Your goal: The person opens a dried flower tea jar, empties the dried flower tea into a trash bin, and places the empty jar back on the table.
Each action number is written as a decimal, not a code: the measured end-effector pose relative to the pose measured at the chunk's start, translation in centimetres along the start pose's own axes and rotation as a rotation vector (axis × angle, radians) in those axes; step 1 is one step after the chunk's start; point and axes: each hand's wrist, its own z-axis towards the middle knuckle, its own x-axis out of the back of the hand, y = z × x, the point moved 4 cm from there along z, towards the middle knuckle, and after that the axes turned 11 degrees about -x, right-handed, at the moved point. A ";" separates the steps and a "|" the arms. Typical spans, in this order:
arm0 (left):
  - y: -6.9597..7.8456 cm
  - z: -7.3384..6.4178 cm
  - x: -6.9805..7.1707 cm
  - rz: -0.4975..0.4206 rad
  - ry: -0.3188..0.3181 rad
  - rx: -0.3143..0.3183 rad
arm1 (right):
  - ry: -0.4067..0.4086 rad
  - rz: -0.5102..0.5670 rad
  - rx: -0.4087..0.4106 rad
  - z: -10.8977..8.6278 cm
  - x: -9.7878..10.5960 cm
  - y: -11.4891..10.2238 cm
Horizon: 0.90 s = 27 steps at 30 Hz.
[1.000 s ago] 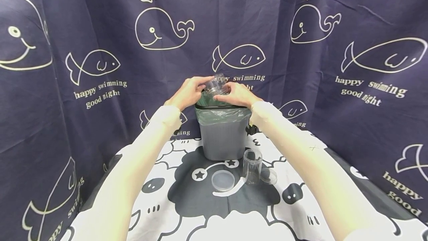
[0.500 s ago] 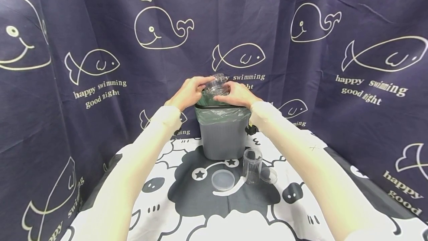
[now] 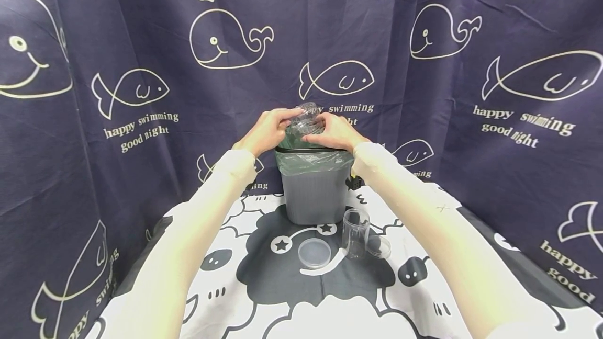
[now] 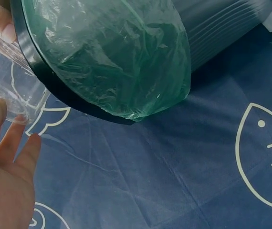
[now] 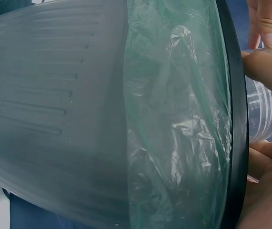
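Both hands hold a clear plastic jar (image 3: 308, 114) tilted over the mouth of a grey bin (image 3: 314, 198). My left hand (image 3: 266, 131) grips the jar's upper left side, its thumb and fingertips on the clear wall (image 4: 24, 88) in the left wrist view. From the right, my right hand (image 3: 336, 132) holds the jar's lower part close above the bin's black rim (image 5: 238, 119). A green bag (image 3: 311, 162) lines the bin and folds down over its outside. The bin's inside is hidden from the wrist views.
A second clear jar (image 3: 355, 233) stands lidless in front of the bin. One round clear lid (image 3: 378, 247) lies beside it, another lid (image 3: 314, 253) to its left. The table has a sheep-print cloth (image 3: 264, 318); a dark fish-print curtain (image 3: 339, 25) hangs close behind.
The held jar has turned and tipped slightly between the fingers. Both hands stay almost in place over the bin. The things on the table have not moved.
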 end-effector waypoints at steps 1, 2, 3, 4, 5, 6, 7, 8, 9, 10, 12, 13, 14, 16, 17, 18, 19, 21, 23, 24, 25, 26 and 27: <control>-0.1 0.0 -0.1 -0.002 0.000 0.006 | -0.003 0.003 0.000 -0.1 0.1 0.0; -0.2 -0.1 -0.1 -0.003 -0.001 0.010 | -0.005 0.003 -0.002 -0.1 0.1 0.0; -0.2 -0.1 -0.2 -0.003 -0.001 0.015 | -0.007 0.003 -0.003 -0.1 0.2 0.0; -0.3 -0.2 -0.2 -0.007 -0.002 0.020 | -0.009 0.005 -0.004 -0.1 0.2 0.0; -0.4 -0.2 -0.3 -0.008 0.002 0.020 | -0.009 0.006 -0.005 -0.1 0.3 0.0; -0.4 -0.3 -0.3 -0.008 0.005 0.018 | -0.008 0.007 -0.006 -0.1 0.3 0.0; -0.4 -0.3 -0.4 -0.007 0.010 0.014 | -0.006 0.010 -0.006 -0.1 0.4 0.1; -0.3 -0.3 -0.4 -0.007 0.013 0.009 | -0.005 0.014 -0.006 -0.1 0.4 0.1; -0.3 -0.3 -0.4 -0.010 0.020 0.003 | -0.003 0.017 -0.006 0.0 0.5 0.1; -0.3 -0.3 -0.4 -0.014 0.026 -0.004 | -0.004 0.024 -0.005 0.0 0.5 0.2; -0.2 -0.4 -0.5 -0.023 0.038 -0.014 | -0.004 0.033 -0.003 0.1 0.5 0.2; -0.2 -0.4 -0.5 -0.029 0.044 -0.017 | -0.003 0.037 0.000 0.1 0.6 0.2; -0.2 -0.4 -0.6 -0.035 0.048 -0.020 | 0.000 0.039 0.001 0.1 0.7 0.2; -0.2 -0.4 -0.7 -0.048 0.052 -0.024 | 0.009 0.046 0.008 0.1 0.9 0.1; -0.2 -0.4 -0.8 -0.051 0.053 -0.026 | 0.015 0.045 0.012 0.0 1.0 0.1; -0.2 -0.4 -0.8 -0.054 0.055 -0.030 | 0.021 0.045 0.016 0.0 1.1 0.0; -0.2 -0.4 -0.8 -0.055 0.054 -0.030 | 0.025 0.045 0.021 0.0 1.2 0.0; -0.1 -0.4 -0.9 -0.054 0.052 -0.028 | 0.029 0.047 0.030 0.0 1.4 -0.2; -0.1 -0.5 -0.9 -0.044 0.047 -0.022 | 0.028 0.054 0.032 -0.1 1.5 -0.2; -0.1 -0.5 -0.9 -0.040 0.044 -0.016 | 0.025 0.059 0.034 0.0 1.5 -0.3; -0.1 -0.5 -0.9 -0.030 0.039 -0.010 | 0.022 0.067 0.037 0.0 1.6 -0.4; -0.1 -0.5 -0.9 -0.025 0.036 -0.005 | 0.020 0.073 0.040 0.0 1.6 -0.5; -0.1 -0.5 -0.9 -0.016 0.032 -0.002 | 0.018 0.076 0.045 0.0 1.6 -0.6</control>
